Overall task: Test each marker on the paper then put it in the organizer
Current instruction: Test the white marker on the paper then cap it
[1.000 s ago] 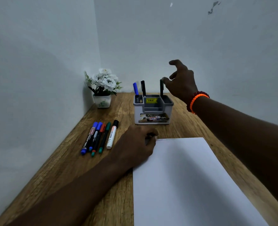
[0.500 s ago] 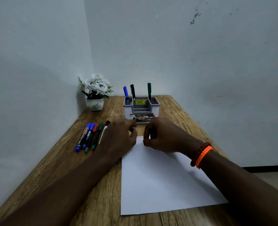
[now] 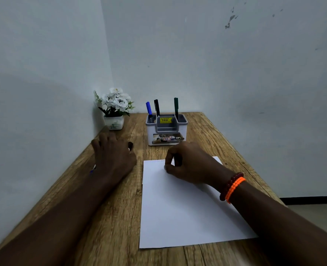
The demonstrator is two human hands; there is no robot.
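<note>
A white sheet of paper (image 3: pixel 185 215) lies on the wooden table, with faint marks near its top edge. My right hand (image 3: pixel 189 162) rests on the paper's top part with its fingers curled, and I see no marker in it. My left hand (image 3: pixel 112 156) lies palm down, fingers stretched, over the loose markers left of the paper. Only one black cap (image 3: pixel 130 145) and a bit of blue (image 3: pixel 92 167) show from under it. The grey-and-white organizer (image 3: pixel 182 129) stands behind the paper and holds a blue marker (image 3: pixel 148 108), a black marker (image 3: pixel 156 107) and a dark green marker (image 3: pixel 176 106).
A small white pot of white flowers (image 3: pixel 115 112) stands in the back left corner against the wall. Walls close the table (image 3: pixel 110 217) in on the left and behind. Its right edge drops to the floor (image 3: pixel 320 212).
My left hand has moved left from the paper's top edge onto the loose markers. My right hand, up at the organizer a second ago, stays on the paper's top. The view came nearer.
</note>
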